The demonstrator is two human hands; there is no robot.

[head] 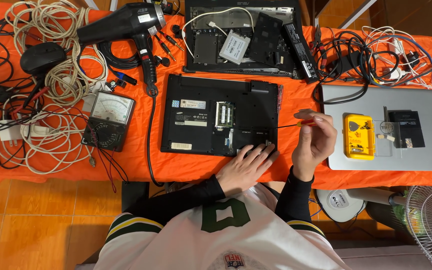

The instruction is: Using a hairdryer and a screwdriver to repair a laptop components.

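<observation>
Left hand (246, 167) lies flat on an upturned laptop (219, 114), panel off, memory exposed; right hand (316, 142) pinches a screwdriver (296, 124).

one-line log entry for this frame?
left hand: flat on black laptop | right hand: holds screwdriver, tip at laptop edge

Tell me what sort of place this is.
Probably a home electronics repair bench: an opened black laptop under the hands, an analog multimeter, and a yellow parts box of small screws.
</observation>
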